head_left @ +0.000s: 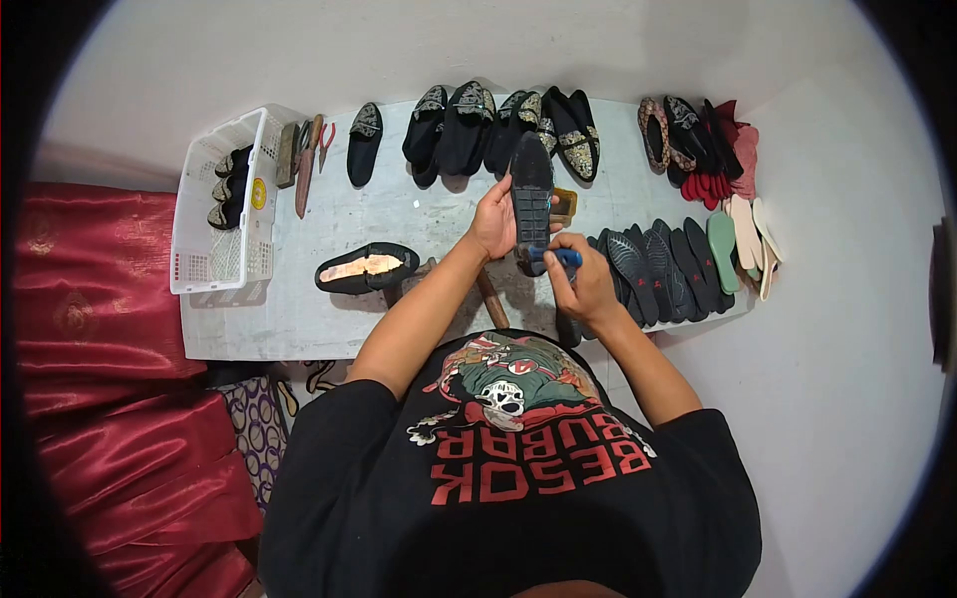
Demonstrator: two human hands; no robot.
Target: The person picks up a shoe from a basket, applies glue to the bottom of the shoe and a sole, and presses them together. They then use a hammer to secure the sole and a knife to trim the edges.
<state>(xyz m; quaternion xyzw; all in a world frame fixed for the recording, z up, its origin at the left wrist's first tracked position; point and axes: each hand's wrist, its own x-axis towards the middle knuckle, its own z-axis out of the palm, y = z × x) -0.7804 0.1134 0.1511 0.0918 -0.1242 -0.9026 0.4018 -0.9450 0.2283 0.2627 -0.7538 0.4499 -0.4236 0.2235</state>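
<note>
My left hand [494, 221] is closed around a black shoe [532, 189], held above the table with its ridged sole facing up and its toe pointing away from me. In my right hand [586, 284] is a small blue-handled tool [566, 257], its dark tip at the heel end of the sole. The tip is too small to tell its kind. A yellowish container [563, 205] sits just behind the shoe. To the left, another black shoe [367, 267] lies on the table with a light tan inside showing. Near my left forearm rests a wooden-handled tool [490, 301], partly hidden.
Several black embellished shoes [467, 130] line the table's back edge. On the left, a white plastic basket [261, 234] holds more shoes, beside red-handled pliers [327, 140]. Black soles [653, 274] and a green sole [721, 249] lie at right. Red cloth [110, 279] hangs left.
</note>
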